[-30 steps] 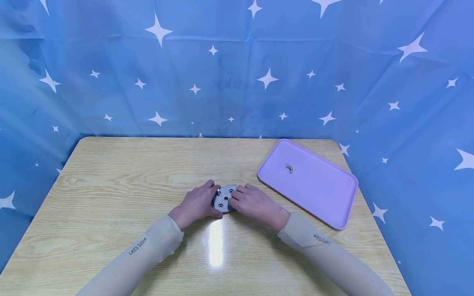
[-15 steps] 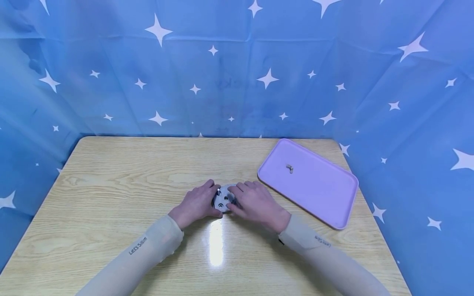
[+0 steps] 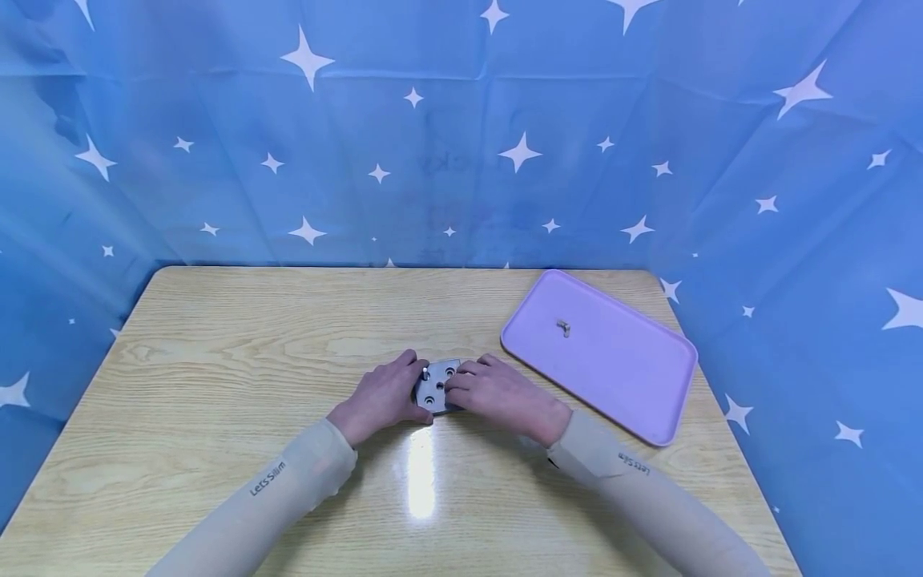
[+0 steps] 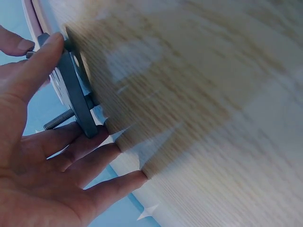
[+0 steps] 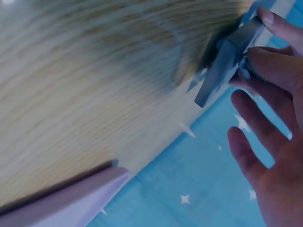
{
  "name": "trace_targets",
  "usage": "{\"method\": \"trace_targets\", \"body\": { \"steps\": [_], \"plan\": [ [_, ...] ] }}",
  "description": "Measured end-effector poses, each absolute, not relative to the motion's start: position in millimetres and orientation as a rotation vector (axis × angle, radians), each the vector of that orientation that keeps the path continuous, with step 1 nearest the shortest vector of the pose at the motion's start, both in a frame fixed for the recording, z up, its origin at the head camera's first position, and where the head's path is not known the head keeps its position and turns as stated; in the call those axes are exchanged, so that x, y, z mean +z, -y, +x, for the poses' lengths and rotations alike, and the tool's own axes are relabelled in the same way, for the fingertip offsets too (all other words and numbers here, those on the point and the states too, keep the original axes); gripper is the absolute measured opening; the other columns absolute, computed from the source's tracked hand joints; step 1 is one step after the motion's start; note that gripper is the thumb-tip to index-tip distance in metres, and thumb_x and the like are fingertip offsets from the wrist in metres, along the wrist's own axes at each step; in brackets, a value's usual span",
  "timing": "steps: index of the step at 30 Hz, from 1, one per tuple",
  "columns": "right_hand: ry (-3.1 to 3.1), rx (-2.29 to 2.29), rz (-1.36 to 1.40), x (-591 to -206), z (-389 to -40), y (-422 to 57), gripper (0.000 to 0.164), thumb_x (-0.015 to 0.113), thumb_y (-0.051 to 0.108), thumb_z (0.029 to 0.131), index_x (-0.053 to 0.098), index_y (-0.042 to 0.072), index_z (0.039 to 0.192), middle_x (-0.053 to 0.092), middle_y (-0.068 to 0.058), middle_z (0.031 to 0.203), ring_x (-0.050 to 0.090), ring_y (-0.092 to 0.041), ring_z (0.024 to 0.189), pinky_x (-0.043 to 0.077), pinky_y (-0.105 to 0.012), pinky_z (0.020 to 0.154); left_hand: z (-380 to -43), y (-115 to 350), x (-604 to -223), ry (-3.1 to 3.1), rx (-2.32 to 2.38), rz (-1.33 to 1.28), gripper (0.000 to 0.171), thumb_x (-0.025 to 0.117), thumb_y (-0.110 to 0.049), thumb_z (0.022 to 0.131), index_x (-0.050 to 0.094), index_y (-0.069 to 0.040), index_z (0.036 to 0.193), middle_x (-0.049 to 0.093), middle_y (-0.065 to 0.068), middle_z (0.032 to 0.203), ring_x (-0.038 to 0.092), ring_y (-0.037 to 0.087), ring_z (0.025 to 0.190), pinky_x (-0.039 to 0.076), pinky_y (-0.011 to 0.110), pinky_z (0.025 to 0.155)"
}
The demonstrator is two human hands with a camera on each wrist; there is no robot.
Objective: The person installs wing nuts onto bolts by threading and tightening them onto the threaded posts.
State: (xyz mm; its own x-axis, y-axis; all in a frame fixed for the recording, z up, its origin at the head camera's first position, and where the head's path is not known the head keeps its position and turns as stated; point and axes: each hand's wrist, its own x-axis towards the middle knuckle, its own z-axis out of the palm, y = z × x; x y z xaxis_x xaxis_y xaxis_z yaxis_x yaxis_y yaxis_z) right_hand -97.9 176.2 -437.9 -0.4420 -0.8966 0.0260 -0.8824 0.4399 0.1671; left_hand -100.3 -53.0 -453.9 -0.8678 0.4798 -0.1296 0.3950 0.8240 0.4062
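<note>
A grey metal plate [image 3: 436, 381] with several round holes sits mid-table. In the left wrist view, short pegs show under the plate [image 4: 78, 97], and a threaded screw [image 4: 59, 119] stands up out of its upper face. My left hand [image 3: 385, 394] grips the plate's left side, thumb on the near edge and fingers at the far edge. Over the plate's right part, my right hand [image 3: 505, 398] pinches a small screw [image 4: 31, 54] between thumb and fingertips. The right wrist view shows this pinch close against the plate [image 5: 226, 61], with the other fingers spread; the fingers cover most of this screw.
A purple tray [image 3: 620, 377] lies slanted at the right of the wooden table [image 3: 274, 320]. Small metal pieces [image 3: 564, 328], like screws, lie in it. A blue curtain [image 3: 346, 120] with white stars hangs behind the table and along its sides.
My right hand's fingers shifted over the plate's right side, opening out half a second ago and now drawn together again. The left hand and plate stay in place.
</note>
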Motion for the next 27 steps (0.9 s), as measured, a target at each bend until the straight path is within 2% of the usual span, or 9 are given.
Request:
{"method": "trace_targets", "body": {
  "steps": [3, 7, 13, 17, 19, 22, 25, 27],
  "plan": [
    [2.558, -0.187, 1.526, -442.5, -97.7, -172.3, 0.012, 0.073, 0.021, 0.095, 0.073, 0.023, 0.107, 0.070, 0.008, 0.111, 0.061, -0.015, 0.102, 0.049, -0.033, 0.080, -100.4, 52.7, -454.0, -2.780, 0.545, 0.670, 0.085, 0.096, -0.041, 0.071, 0.061, -0.001, 0.139, 0.055, 0.003, 0.106, 0.053, 0.018, 0.073, 0.048, 0.032, 0.058],
    [2.542, -0.168, 1.411, -450.2, -95.6, -164.4, 0.008, 0.076, 0.018, 0.092, 0.071, 0.017, 0.099, 0.069, 0.003, 0.096, 0.061, -0.017, 0.087, 0.049, -0.032, 0.073, -100.4, 52.2, -454.3, -2.781, 0.541, 0.669, 0.085, 0.095, -0.041, 0.072, 0.061, -0.001, 0.139, 0.055, 0.004, 0.107, 0.053, 0.018, 0.073, 0.047, 0.032, 0.058],
    [2.548, -0.095, 1.163, -461.1, -84.1, -151.9, 0.012, 0.078, 0.011, 0.088, 0.066, 0.007, 0.087, 0.065, -0.004, 0.080, 0.057, -0.017, 0.065, 0.049, -0.028, 0.057, -99.6, 52.0, -455.2, -2.788, 0.553, 0.669, 0.085, 0.096, -0.040, 0.071, 0.061, 0.000, 0.138, 0.054, 0.004, 0.104, 0.052, 0.018, 0.072, 0.046, 0.032, 0.056],
    [2.616, 0.020, 1.059, -463.0, -78.1, -150.1, 0.018, 0.076, 0.017, 0.093, 0.065, 0.006, 0.085, 0.062, -0.004, 0.075, 0.055, -0.016, 0.059, 0.047, -0.029, 0.051, -99.7, 51.5, -454.2, -2.790, 0.552, 0.669, 0.086, 0.096, -0.040, 0.071, 0.061, 0.000, 0.139, 0.055, 0.004, 0.105, 0.053, 0.019, 0.073, 0.047, 0.033, 0.058],
    [2.667, 0.062, 1.065, -459.6, -78.5, -152.9, 0.023, 0.074, 0.025, 0.095, 0.068, 0.004, 0.091, 0.063, -0.004, 0.078, 0.056, -0.017, 0.063, 0.050, -0.031, 0.056, -99.5, 51.6, -453.7, -2.789, 0.560, 0.673, 0.086, 0.096, -0.039, 0.071, 0.061, 0.001, 0.138, 0.055, 0.005, 0.105, 0.053, 0.019, 0.073, 0.048, 0.034, 0.058],
    [2.767, 0.125, 1.159, -449.5, -83.6, -161.5, 0.040, 0.075, 0.039, 0.094, 0.070, 0.005, 0.116, 0.069, -0.005, 0.098, 0.064, -0.020, 0.083, 0.054, -0.036, 0.076, -99.2, 52.3, -453.8, -2.781, 0.563, 0.680, 0.085, 0.096, -0.039, 0.071, 0.061, 0.000, 0.138, 0.055, 0.005, 0.105, 0.053, 0.019, 0.073, 0.048, 0.033, 0.058],
    [2.816, 0.123, 1.329, -437.3, -90.7, -172.2, 0.054, 0.077, 0.038, 0.092, 0.063, 0.013, 0.139, 0.067, -0.004, 0.129, 0.063, -0.024, 0.113, 0.050, -0.044, 0.094, -99.1, 52.9, -453.7, -2.775, 0.572, 0.681, 0.084, 0.096, -0.038, 0.071, 0.061, -0.001, 0.138, 0.054, 0.003, 0.104, 0.053, 0.018, 0.072, 0.047, 0.033, 0.057],
    [2.798, 0.078, 1.430, -430.7, -94.7, -178.4, 0.055, 0.077, 0.032, 0.093, 0.060, 0.018, 0.143, 0.062, 0.000, 0.142, 0.058, -0.024, 0.126, 0.047, -0.046, 0.100, -99.3, 52.9, -453.9, -2.777, 0.570, 0.680, 0.083, 0.096, -0.038, 0.071, 0.062, -0.002, 0.137, 0.054, 0.003, 0.103, 0.053, 0.019, 0.071, 0.047, 0.033, 0.056]
  ]
}}
